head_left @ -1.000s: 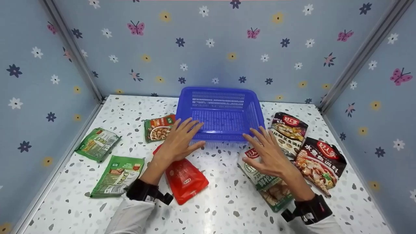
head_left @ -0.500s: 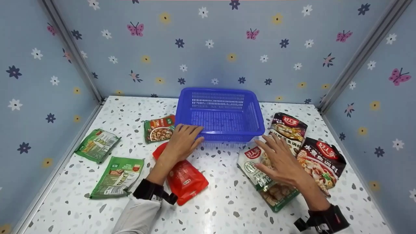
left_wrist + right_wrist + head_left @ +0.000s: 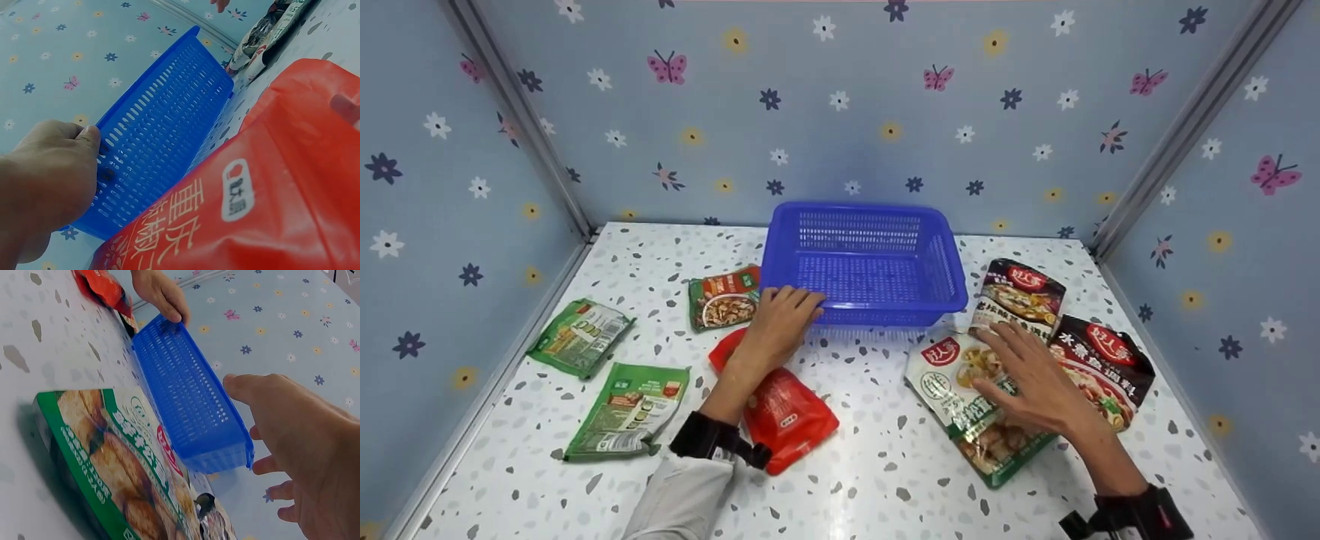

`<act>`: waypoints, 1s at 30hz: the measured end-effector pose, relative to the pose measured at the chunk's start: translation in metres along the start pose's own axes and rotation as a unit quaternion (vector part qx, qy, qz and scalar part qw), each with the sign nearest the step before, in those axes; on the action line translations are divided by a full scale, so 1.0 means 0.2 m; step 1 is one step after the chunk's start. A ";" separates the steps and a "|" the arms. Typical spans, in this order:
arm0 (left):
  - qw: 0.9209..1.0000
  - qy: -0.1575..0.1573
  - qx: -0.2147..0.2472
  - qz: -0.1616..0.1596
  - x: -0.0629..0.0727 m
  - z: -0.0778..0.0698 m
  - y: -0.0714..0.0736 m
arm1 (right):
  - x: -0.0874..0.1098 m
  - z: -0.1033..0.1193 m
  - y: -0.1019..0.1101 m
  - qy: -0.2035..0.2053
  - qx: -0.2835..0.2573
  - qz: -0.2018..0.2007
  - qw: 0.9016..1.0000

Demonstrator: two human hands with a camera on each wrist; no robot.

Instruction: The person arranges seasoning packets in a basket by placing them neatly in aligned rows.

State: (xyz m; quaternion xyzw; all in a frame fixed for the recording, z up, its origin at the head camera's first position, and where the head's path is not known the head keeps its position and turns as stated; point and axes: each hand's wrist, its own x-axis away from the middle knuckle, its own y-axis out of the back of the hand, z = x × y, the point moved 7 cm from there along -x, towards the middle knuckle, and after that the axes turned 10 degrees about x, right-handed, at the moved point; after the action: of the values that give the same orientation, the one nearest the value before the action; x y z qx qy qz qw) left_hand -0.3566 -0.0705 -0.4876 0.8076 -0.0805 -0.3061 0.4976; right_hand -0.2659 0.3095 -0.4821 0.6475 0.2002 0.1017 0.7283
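White speckled table [image 3: 859, 431] is topped at back-centre by blue basket [image 3: 885, 306], with green-and-white packet [image 3: 966, 412] laid to its front-right, basket gripped at near left by left hand [image 3: 781, 326], right hand [image 3: 1031, 381] held relaxed, grasping nothing, over packet.

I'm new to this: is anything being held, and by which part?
The left hand grips the blue basket by its near rim, toward the left end; the right hand holds nothing.
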 end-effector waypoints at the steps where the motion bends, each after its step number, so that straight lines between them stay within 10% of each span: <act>1: 1.000 0.001 0.001 0.000 0.00 0.00 0.00 | 0.00 -0.01 0.00 0.000 -0.001 -0.001 1.000; 30: 1.000 -0.002 -0.008 -0.006 0.00 0.00 0.00 | -0.09 -0.13 -0.16 -0.092 0.001 0.136 0.987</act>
State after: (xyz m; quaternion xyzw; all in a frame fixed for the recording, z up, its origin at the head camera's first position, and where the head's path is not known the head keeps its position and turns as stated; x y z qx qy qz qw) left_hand -0.3563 -0.0698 -0.4870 0.8032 -0.0744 -0.3112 0.5025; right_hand -0.2961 0.3220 -0.5126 0.6759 0.0431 0.1395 0.7224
